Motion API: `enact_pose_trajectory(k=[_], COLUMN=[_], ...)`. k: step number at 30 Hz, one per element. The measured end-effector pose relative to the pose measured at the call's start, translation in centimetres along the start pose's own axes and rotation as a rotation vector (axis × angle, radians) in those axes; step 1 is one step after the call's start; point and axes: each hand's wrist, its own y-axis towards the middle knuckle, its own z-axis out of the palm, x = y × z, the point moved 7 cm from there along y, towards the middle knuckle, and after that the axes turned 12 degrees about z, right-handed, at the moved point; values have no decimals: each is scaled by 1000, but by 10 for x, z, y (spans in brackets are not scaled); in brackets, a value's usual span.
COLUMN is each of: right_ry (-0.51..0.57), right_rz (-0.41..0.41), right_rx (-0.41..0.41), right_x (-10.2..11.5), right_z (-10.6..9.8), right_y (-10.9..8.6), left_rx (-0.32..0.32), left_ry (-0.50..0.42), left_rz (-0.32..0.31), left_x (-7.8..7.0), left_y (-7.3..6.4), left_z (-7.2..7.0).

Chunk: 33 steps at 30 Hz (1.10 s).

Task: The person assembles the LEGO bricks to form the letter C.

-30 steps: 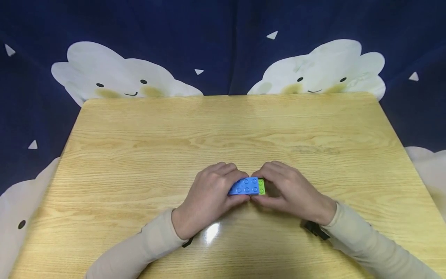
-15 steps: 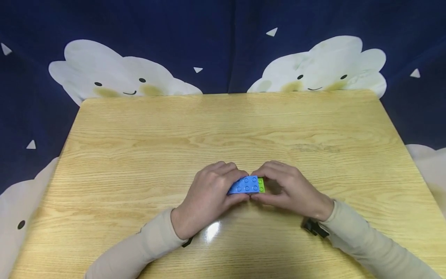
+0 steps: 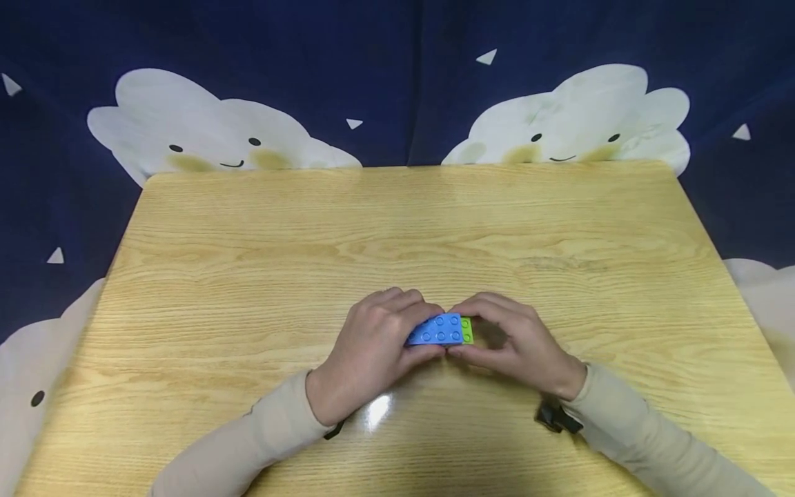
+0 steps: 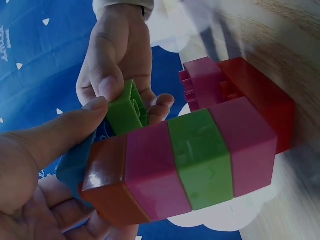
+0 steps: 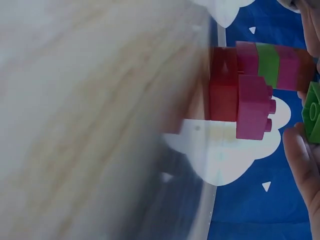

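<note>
In the head view, my left hand [image 3: 369, 359] grips a blue toy brick [image 3: 439, 330] between thumb and fingers. My right hand [image 3: 524, 342] pinches a small lime-green brick [image 3: 466, 331] that juts out past the blue one's right end. The left wrist view shows the blue brick topping a column of an orange brick [image 4: 115, 175], a pink one [image 4: 155, 170], a green one [image 4: 202, 157] and another pink one [image 4: 247, 145]. A red brick [image 4: 270, 105] forms the base. Beside the column, a shorter pink brick [image 4: 205, 82] with bare studs sits on the red one. The lime-green brick's hollow underside faces the table.
The wooden table [image 3: 410, 228] spreads out around the hands. Behind it hangs a dark blue cloth [image 3: 385, 62] printed with white clouds. Black straps [image 3: 557, 416] show at the wrists.
My right wrist and forearm have shifted slightly left, with the fingers still at the lime-green brick. The left hand and the bricks hold their place.
</note>
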Motion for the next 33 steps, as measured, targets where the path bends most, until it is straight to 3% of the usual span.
enact_pose_trajectory(k=[13, 23, 33], right_ry=[-66, -9, -18], right_rz=[-54, 12, 21], right_rx=[-10, -29, -25], right_x=[11, 9, 8], right_z=[0, 0, 0], right_y=[1, 4, 4], left_rx=[-13, -30, -29], left_ry=[-10, 0, 14], left_rz=[8, 1, -4], left_x=[1, 0, 1], left_y=[-1, -2, -1], left_z=[1, 0, 0])
